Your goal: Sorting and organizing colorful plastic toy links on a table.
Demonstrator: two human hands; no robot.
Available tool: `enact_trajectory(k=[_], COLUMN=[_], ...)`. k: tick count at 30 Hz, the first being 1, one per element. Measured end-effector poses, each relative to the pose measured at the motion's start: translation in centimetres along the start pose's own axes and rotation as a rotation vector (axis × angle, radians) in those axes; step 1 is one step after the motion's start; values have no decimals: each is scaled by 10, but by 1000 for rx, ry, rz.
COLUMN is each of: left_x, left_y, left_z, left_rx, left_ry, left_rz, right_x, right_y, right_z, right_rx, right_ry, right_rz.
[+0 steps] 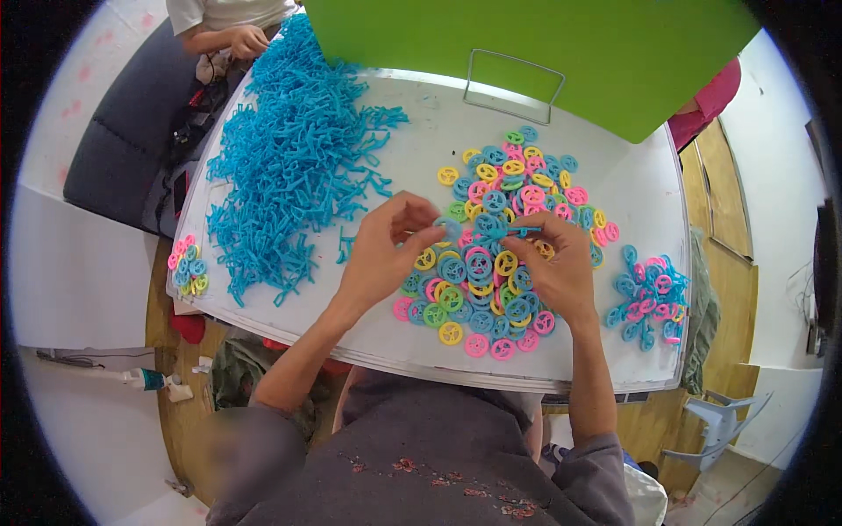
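My left hand (382,254) pinches a small light-blue plastic wheel (449,230) between thumb and fingers. In my right hand (561,266), thumb and forefinger close on a blue plastic stem piece (524,232). A blue wheel (488,226) shows at the stem's left end; whether it is joined on cannot be told. Both hands hover over a heap of spoked toy wheels (480,320) in blue, pink, yellow and green. Left of my hands, a large pile of thin blue plastic pieces (294,167) covers much of the white table (351,337).
A smaller cluster of blue stems with wheels (647,298) lies at the table's right edge. Several wheels (189,266) sit at the left edge. A green panel (544,53) with a wire handle (516,85) stands at the back. Another person's hand (249,40) is at the far left.
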State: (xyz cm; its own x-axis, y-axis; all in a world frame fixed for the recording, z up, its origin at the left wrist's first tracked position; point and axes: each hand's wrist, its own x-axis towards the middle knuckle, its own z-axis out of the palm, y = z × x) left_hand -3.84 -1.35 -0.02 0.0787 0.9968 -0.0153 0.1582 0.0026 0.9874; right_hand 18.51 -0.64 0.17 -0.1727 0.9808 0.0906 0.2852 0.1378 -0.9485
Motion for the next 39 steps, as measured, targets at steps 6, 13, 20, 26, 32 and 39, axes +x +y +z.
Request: enact_trajectory(k=[6,13,20,26,32,39], left_x=[5,10,10,11,5,-7], left_y=[16,8,12,15,15,13], left_z=[17,15,26,24,34,49], left_rx=[-350,-396,-284,-299,-277,-234], left_ry=[-187,-224,-115,-77,-5,164], left_rz=[-28,-128,-83,-135,-15,174], right_x=[-3,-4,-3,-3,-2,-4], right_y=[-6,-5,-2,-3,1,-5], right_z=[4,5,9,11,14,20], right_rx=[-64,32,75,53,293,385], right_ry=[-38,-26,-33,-33,8,112], right_rz=[-30,31,137,91,158,150])
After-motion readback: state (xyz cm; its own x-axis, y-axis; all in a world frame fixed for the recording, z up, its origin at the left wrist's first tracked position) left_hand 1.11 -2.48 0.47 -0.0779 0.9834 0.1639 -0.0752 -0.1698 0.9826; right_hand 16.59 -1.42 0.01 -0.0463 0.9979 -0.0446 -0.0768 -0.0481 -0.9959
